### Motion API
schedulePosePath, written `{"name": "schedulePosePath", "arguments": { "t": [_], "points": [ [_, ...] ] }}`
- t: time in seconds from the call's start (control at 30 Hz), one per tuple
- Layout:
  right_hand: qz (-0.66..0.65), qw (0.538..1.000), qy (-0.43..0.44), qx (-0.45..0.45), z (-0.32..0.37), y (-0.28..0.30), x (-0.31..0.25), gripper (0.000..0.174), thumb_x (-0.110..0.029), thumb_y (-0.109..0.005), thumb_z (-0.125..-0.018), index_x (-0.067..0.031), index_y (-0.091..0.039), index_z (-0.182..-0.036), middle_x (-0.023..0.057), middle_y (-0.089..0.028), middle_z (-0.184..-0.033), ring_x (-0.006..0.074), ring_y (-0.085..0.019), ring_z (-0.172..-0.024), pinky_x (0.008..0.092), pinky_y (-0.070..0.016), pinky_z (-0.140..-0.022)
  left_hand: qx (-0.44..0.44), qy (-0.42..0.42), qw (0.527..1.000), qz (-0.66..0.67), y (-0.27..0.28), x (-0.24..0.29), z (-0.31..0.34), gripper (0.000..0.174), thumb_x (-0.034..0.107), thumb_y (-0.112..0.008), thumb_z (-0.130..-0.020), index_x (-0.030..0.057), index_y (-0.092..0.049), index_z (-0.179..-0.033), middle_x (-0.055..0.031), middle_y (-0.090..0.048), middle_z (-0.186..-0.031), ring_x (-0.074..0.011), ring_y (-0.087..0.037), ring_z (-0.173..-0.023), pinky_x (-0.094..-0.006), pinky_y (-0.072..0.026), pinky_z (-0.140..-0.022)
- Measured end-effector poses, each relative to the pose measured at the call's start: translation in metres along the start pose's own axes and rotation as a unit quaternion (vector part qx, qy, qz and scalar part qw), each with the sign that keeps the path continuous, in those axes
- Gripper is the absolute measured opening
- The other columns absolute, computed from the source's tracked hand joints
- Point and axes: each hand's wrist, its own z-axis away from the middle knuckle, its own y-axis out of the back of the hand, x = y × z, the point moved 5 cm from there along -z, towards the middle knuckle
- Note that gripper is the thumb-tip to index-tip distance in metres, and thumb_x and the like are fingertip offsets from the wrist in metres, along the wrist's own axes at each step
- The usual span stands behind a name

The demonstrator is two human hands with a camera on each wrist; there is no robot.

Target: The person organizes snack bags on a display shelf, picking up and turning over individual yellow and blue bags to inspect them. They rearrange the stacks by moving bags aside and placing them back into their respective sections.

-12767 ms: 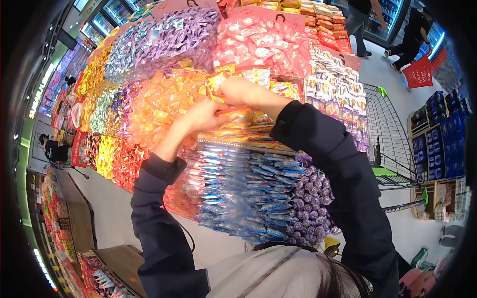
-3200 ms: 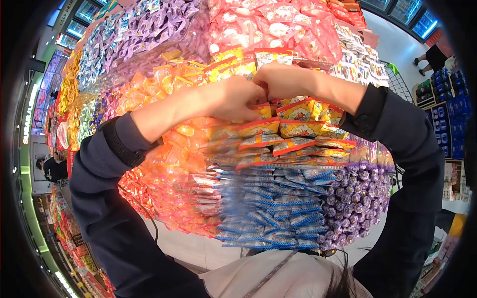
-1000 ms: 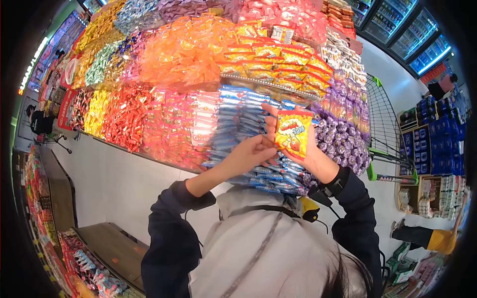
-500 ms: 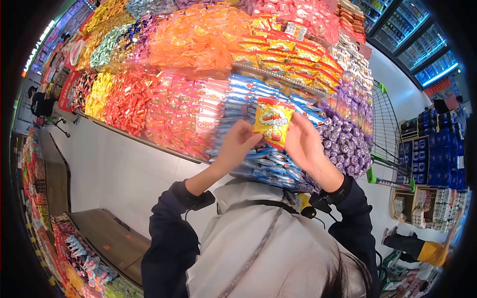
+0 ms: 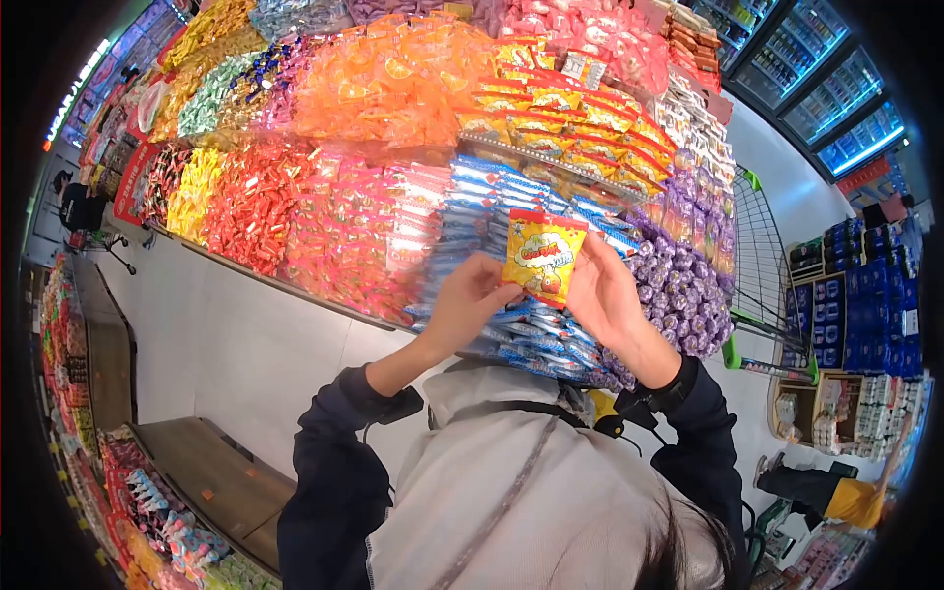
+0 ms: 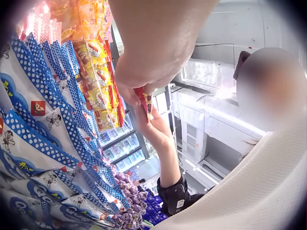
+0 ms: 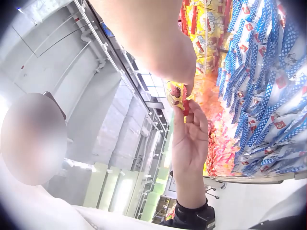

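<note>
from the head, the one small yellow packet with red ends (image 5: 546,258) is now clear of the heap it matches, the stacked yellow packets (image 5: 590,123) further back; earlier both hands were in at that heap. a second ago it lay on the right palm, tilted; now it stands up more squarely between the two hands, printed front towards the wearer, above the blue-and-white packs (image 5: 546,339) and near the purple-wrapped sweets (image 5: 683,290). the left hand (image 5: 470,303) pinches its lower left corner, thumb on the front; the right hand (image 5: 612,303) supports the other side, fingers partly hidden, so i cannot tell whether they grip. that shift suggests picking is done for this packet and that it is being looked over.

from the left wrist, the packet shows nearly edge-on, a thin strip of red and yellow where the two hands meet, well apart from the goods. the right hand reaches up to it from below, a black wristband (image 6: 172,197) behind.

from the right wrist, only a slice of the packet shows past the near hand; the left hand's thumb and curled fingers close on its red end, so the hold looks secure.
</note>
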Motion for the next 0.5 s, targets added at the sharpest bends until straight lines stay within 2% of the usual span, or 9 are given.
{"name": "schedulePosePath", "arguments": {
  "t": [0.1,0.13,0.17,0.23,0.3,0.33,0.43,0.47,0.5],
  "points": [
    [0.042,0.999,0.008,0.002,0.000,0.003,0.003,0.037,-0.022,-0.040,-0.092,0.0023,-0.040,-0.121,0.0155,-0.048,-0.121,0.0249,-0.047,-0.112,0.0397,-0.0366,-0.095,0.008,-0.010,0.999,-0.039,0.006,-0.007,-0.001,0.016,0.002,-0.062,-0.079,0.0044,-0.048,-0.087,-0.0027,-0.053,-0.084,-0.0091,-0.053,-0.078,-0.0225,-0.0443,-0.069],
    [0.100,0.995,0.016,0.022,0.002,0.009,0.002,0.034,-0.014,-0.046,-0.089,0.0037,-0.041,-0.118,0.0160,-0.050,-0.119,0.0232,-0.050,-0.109,0.0379,-0.0408,-0.092,-0.022,-0.018,0.993,-0.111,0.009,-0.008,-0.002,0.014,-0.002,-0.056,-0.082,0.0009,-0.044,-0.089,-0.0105,-0.058,-0.091,-0.0146,-0.059,-0.088,-0.0265,-0.0476,-0.076],
    [0.115,0.993,-0.009,0.036,0.003,0.013,0.003,0.031,-0.008,-0.047,-0.088,0.0048,-0.042,-0.115,0.0162,-0.050,-0.118,0.0223,-0.051,-0.107,0.0370,-0.0427,-0.090,-0.036,-0.012,0.987,-0.154,0.011,-0.009,-0.001,0.014,-0.001,-0.056,-0.083,0.0006,-0.045,-0.089,-0.0101,-0.058,-0.091,-0.0140,-0.059,-0.087,-0.0259,-0.0473,-0.076],
    [0.087,0.994,-0.031,0.054,0.005,0.016,0.004,0.028,-0.008,-0.047,-0.088,0.0056,-0.044,-0.113,0.0169,-0.051,-0.116,0.0241,-0.052,-0.105,0.0384,-0.0428,-0.090,-0.058,0.003,0.970,-0.236,0.010,-0.005,-0.001,0.013,0.001,-0.057,-0.083,0.0000,-0.046,-0.090,-0.0093,-0.058,-0.091,-0.0127,-0.058,-0.087,-0.0247,-0.0466,-0.074],
    [0.051,0.995,-0.050,0.075,0.006,0.015,0.003,0.025,-0.009,-0.046,-0.089,0.0054,-0.046,-0.110,0.0172,-0.051,-0.115,0.0255,-0.053,-0.105,0.0395,-0.0427,-0.090,-0.073,0.019,0.964,-0.254,0.006,0.003,-0.001,0.014,0.004,-0.059,-0.083,0.0006,-0.049,-0.091,-0.0065,-0.059,-0.091,-0.0106,-0.058,-0.085,-0.0234,-0.0460,-0.073],
    [0.066,0.994,-0.060,0.067,0.006,0.022,0.004,0.039,-0.011,-0.046,-0.089,0.0046,-0.037,-0.123,0.0169,-0.049,-0.120,0.0272,-0.051,-0.109,0.0407,-0.0407,-0.094,-0.083,0.012,0.962,-0.259,0.006,0.005,-0.002,0.014,0.005,-0.060,-0.082,0.0012,-0.050,-0.091,-0.0057,-0.059,-0.090,-0.0103,-0.058,-0.084,-0.0231,-0.0460,-0.073],
    [0.093,0.993,-0.074,0.023,0.007,0.020,-0.004,0.034,-0.008,-0.048,-0.088,0.0065,-0.042,-0.118,0.0176,-0.050,-0.117,0.0265,-0.051,-0.108,0.0402,-0.0416,-0.092,-0.105,0.004,0.955,-0.278,0.000,0.018,-0.006,0.014,0.009,-0.062,-0.082,0.0022,-0.053,-0.090,-0.0040,-0.060,-0.084,-0.0092,-0.058,-0.081,-0.0239,-0.0465,-0.072],
    [0.163,0.984,-0.063,0.020,0.006,0.023,-0.011,0.038,-0.006,-0.049,-0.086,0.0060,-0.040,-0.121,0.0160,-0.050,-0.118,0.0245,-0.052,-0.107,0.0374,-0.0443,-0.089,-0.117,-0.008,0.949,-0.293,0.001,0.022,-0.009,0.014,0.009,-0.062,-0.081,0.0021,-0.053,-0.090,-0.0043,-0.060,-0.083,-0.0093,-0.058,-0.081,-0.0243,-0.0466,-0.072],
    [0.249,0.965,-0.078,0.024,0.006,0.028,-0.020,0.036,-0.003,-0.053,-0.084,0.0046,-0.045,-0.118,0.0122,-0.056,-0.109,0.0183,-0.056,-0.099,0.0303,-0.0469,-0.084,-0.128,-0.019,0.943,-0.306,0.001,0.026,-0.012,0.015,0.010,-0.062,-0.081,0.0020,-0.053,-0.090,-0.0046,-0.060,-0.081,-0.0094,-0.059,-0.081,-0.0247,-0.0467,-0.071]
  ]
}}
